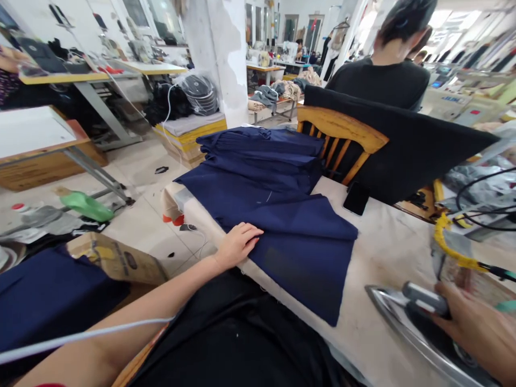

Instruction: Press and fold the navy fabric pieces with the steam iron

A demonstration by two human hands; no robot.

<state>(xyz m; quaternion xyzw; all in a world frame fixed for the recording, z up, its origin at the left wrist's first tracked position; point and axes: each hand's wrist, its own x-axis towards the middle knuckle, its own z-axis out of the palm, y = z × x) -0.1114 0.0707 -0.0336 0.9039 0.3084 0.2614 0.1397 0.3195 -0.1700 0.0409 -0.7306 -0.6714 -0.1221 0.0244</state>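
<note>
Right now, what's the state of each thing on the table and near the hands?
Navy cloth: spread and creased at the near end, heaped in folds at the far end.
Left hand: resting on the navy cloth.
Right hand: gripping the iron.
Iron: apart from the navy cloth; hot or cold, cannot tell.
Phone: lying flat, screen dark.
Wooden chair: upright, black cloth behind its slats.

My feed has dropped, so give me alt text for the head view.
A person's left hand rests on navy cloth spread over a pale table, while the right hand grips an iron beside it. A phone lies near a wooden chair.
</note>
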